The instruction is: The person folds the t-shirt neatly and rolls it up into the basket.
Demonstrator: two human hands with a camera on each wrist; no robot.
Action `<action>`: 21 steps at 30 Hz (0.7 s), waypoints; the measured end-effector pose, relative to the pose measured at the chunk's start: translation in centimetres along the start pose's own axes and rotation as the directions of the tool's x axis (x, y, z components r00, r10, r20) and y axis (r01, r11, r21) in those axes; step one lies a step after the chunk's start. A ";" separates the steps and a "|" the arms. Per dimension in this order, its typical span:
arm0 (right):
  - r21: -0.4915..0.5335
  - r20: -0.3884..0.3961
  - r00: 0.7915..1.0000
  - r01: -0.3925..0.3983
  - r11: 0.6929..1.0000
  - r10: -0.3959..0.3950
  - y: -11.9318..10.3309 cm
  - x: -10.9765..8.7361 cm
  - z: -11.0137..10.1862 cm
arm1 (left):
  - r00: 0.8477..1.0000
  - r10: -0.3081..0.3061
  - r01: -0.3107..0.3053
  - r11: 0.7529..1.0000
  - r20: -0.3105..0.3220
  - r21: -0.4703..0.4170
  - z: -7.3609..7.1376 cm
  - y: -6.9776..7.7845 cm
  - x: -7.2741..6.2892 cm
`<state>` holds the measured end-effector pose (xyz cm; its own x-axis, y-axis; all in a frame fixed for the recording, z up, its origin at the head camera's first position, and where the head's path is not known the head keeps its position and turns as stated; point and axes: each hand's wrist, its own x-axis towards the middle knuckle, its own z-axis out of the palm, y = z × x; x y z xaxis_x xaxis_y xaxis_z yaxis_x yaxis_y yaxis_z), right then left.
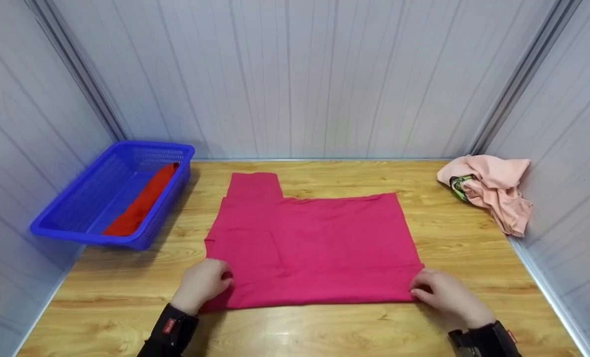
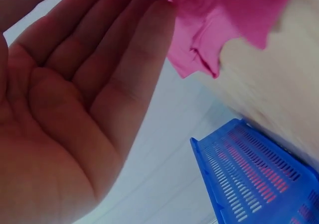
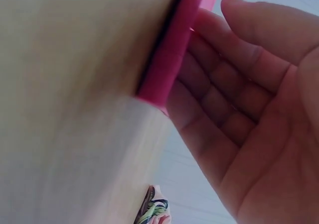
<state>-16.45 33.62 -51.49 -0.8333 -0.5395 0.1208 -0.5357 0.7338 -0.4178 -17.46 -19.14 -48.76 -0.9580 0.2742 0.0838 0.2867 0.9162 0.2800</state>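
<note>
A magenta shirt (image 1: pixel 324 238) lies folded on the wooden table, with a sleeve-like part sticking out at its far left. My left hand (image 1: pixel 203 282) is at the shirt's near left corner. In the left wrist view its fingers (image 2: pixel 134 59) stretch out to the cloth, the thumb apart from them. At the near right corner is my right hand (image 1: pixel 446 295). Its fingers (image 3: pixel 199 129) touch the shirt's folded edge (image 3: pixel 167 64) in the right wrist view, and the thumb stands off the cloth. The fingertips are partly hidden by the cloth.
A blue plastic basket (image 1: pixel 77 234) with a red-orange cloth (image 1: pixel 146 201) inside stands at the left by the wall. On the right, a crumpled pale pink garment (image 1: pixel 498 183) with a green and black print lies against the side wall. Panelled walls (image 1: pixel 315 79) enclose the table.
</note>
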 end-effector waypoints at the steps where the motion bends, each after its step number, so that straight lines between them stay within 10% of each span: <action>1: 0.009 0.002 1.000 0.005 1.000 -0.005 0.0 0.1 -0.2 | 1.000 -0.013 0.014 1.000 0.004 -0.011 -0.2 0.0 0.2; 21: -0.003 -0.133 0.990 -0.056 0.998 0.055 0.7 3.8 -2.7 | 0.962 -0.259 0.246 0.960 -0.083 -0.135 -3.4 -2.8 7.2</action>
<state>-20.43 33.22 -48.88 -0.8722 -0.4388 0.2163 -0.4888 0.7641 -0.4210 -25.16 -20.72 -45.69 -0.9961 0.0024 0.0879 0.0391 0.9075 0.4183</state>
